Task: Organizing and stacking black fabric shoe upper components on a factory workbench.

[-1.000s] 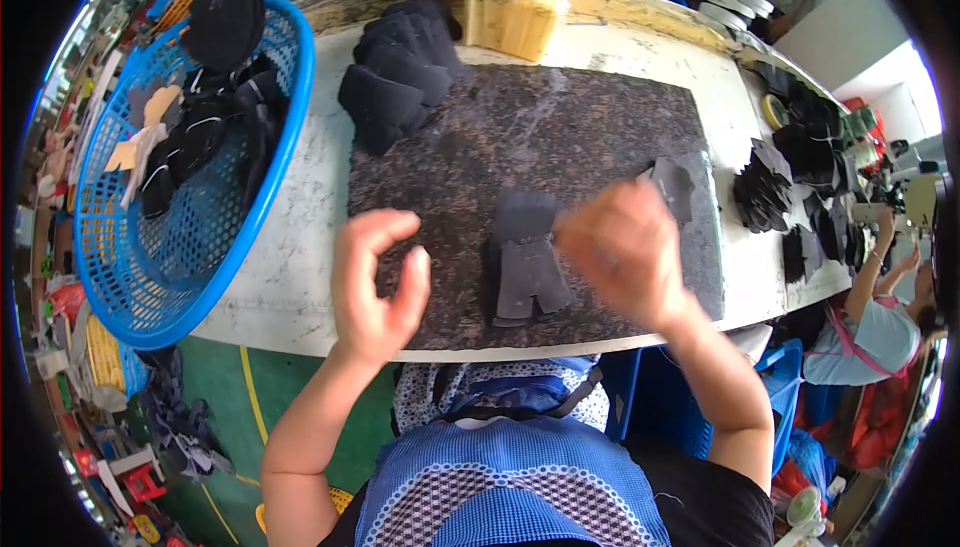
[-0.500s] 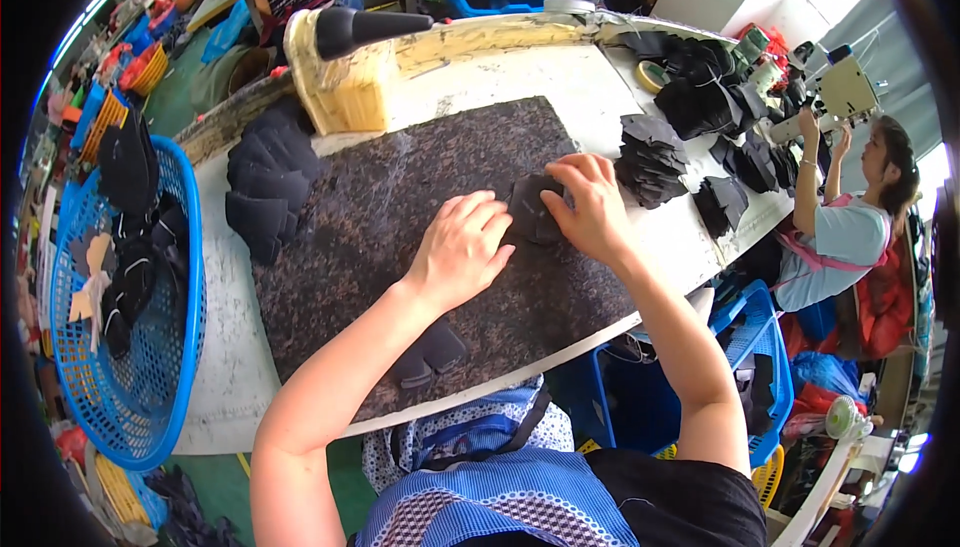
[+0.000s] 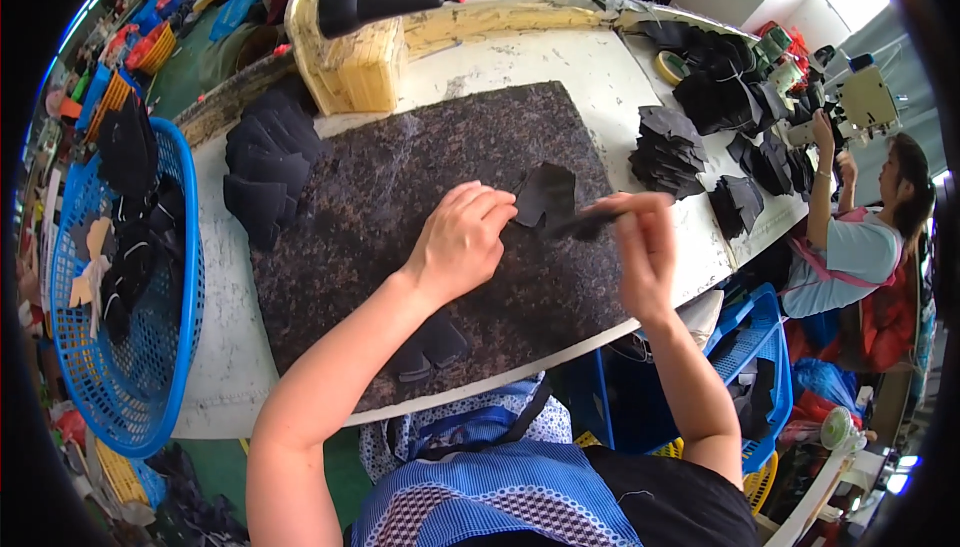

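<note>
A mottled dark board lies on the white worktable. Toward its right half is a flat black fabric piece with a notched lower edge. My left hand has its fingers together, the tips closed at the left edge of that piece. To the right, my right hand is closed on another dark piece, smeared by motion, held just off the board. Between my forearms lies a small stack of black pieces near the board's front edge.
Fanned black pieces lie left of the board; more stacks sit at right. A yellowish block bears a black cone. A blue basket stands at left. A person works beside a machine at far right.
My right hand has drawn back right and toward me with a dark piece, uncovering the black fabric piece. My left fingers have closed at its edge. The view has shifted slightly.
</note>
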A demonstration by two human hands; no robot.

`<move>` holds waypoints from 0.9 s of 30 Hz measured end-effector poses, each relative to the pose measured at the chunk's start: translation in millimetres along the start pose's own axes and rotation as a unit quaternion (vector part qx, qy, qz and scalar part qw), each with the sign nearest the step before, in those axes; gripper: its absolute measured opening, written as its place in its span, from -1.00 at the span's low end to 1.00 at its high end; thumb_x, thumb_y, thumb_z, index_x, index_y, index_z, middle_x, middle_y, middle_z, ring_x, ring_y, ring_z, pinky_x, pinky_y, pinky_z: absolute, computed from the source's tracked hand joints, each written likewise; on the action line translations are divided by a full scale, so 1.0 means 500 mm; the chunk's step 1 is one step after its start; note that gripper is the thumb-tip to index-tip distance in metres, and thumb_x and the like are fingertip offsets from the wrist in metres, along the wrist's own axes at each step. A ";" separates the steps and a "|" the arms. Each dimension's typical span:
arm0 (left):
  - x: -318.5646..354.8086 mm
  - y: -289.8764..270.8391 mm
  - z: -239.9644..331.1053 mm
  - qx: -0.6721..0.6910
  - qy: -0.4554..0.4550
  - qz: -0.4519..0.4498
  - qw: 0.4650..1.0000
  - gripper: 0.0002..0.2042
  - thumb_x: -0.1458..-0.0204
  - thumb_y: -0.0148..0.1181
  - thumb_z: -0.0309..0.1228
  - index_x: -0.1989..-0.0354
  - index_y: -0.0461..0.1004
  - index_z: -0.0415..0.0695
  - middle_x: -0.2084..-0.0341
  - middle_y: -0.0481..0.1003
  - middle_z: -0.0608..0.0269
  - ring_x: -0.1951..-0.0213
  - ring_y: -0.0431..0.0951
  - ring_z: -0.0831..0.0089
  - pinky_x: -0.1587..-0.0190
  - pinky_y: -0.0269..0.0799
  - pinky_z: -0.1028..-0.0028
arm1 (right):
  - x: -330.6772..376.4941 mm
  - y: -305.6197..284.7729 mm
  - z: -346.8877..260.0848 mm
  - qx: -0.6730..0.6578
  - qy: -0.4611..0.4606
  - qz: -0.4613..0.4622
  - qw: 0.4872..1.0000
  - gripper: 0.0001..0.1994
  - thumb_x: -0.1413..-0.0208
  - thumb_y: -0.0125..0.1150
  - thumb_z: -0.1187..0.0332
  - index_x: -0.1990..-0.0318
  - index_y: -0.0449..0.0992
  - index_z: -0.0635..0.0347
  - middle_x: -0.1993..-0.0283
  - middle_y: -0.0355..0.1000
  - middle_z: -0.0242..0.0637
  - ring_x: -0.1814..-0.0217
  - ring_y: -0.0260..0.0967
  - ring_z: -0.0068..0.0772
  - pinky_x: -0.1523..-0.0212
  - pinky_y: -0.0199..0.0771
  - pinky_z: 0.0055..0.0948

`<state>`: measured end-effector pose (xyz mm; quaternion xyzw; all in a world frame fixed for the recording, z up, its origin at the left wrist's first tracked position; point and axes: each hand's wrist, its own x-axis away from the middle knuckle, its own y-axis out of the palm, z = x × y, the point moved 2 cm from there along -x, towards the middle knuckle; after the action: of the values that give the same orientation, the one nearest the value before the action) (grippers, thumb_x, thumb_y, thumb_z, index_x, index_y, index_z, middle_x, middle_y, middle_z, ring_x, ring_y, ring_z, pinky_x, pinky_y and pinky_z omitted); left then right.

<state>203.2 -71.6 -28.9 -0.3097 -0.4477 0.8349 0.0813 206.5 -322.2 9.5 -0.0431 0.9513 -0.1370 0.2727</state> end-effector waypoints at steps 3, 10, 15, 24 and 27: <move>0.023 -0.029 0.011 -0.015 0.016 0.012 1.000 -0.74 -0.10 0.21 -0.57 0.02 0.61 -0.27 -0.08 0.60 0.05 -0.18 0.56 0.11 -0.40 0.31 0.10 | 0.012 -0.016 -0.051 0.055 0.023 0.094 0.994 -0.95 -0.48 0.03 0.51 0.01 0.40 0.23 0.40 0.24 -0.52 0.46 0.07 -0.72 0.43 0.06 -0.63; 0.269 -0.163 0.215 0.324 -0.301 -0.098 0.891 -0.77 -0.17 0.46 -0.27 0.36 0.61 -0.18 0.55 0.62 0.15 0.53 0.66 0.36 0.48 0.50 0.36 | 0.158 0.095 -0.177 -0.082 0.165 -0.301 0.936 -0.72 -0.25 0.40 0.52 -0.06 0.51 0.32 0.31 0.58 -0.23 0.38 0.51 -0.58 0.38 0.50 -0.48; 0.378 -0.178 0.216 0.356 -0.370 -0.122 0.850 -0.75 -0.22 0.43 -0.39 0.46 0.57 -0.25 0.60 0.64 0.20 0.54 0.64 0.58 0.51 0.49 0.49 | 0.193 0.135 -0.134 -0.200 0.378 -0.527 0.734 -0.77 -0.36 0.35 0.33 0.26 0.62 0.36 0.45 0.56 -0.38 0.44 0.54 -0.65 0.42 0.56 -0.58; 0.316 -0.169 0.076 0.330 -0.472 -0.012 0.818 -0.73 -0.30 0.35 -0.25 0.31 0.56 -0.22 0.61 0.60 0.29 0.58 0.60 0.62 0.53 0.48 0.56 | 0.088 0.247 -0.110 -0.007 0.339 -0.395 0.853 -0.71 -0.33 0.37 0.28 0.32 0.57 0.37 0.53 0.55 -0.30 0.56 0.53 -0.59 0.54 0.51 -0.56; 0.310 -0.171 0.077 0.332 -0.473 -0.020 0.816 -0.73 -0.30 0.36 -0.30 0.38 0.51 -0.21 0.61 0.56 0.36 0.58 0.53 0.69 0.54 0.42 0.59 | 0.089 0.246 -0.098 -0.024 0.358 -0.395 0.846 -0.73 -0.32 0.37 0.29 0.32 0.57 0.36 0.54 0.55 -0.30 0.56 0.53 -0.59 0.56 0.50 -0.57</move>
<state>45.2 15.5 -13.7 0.1776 -0.1330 0.9747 -0.0260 142.0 -199.4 -8.3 -0.3700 0.8882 -0.2165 -0.1651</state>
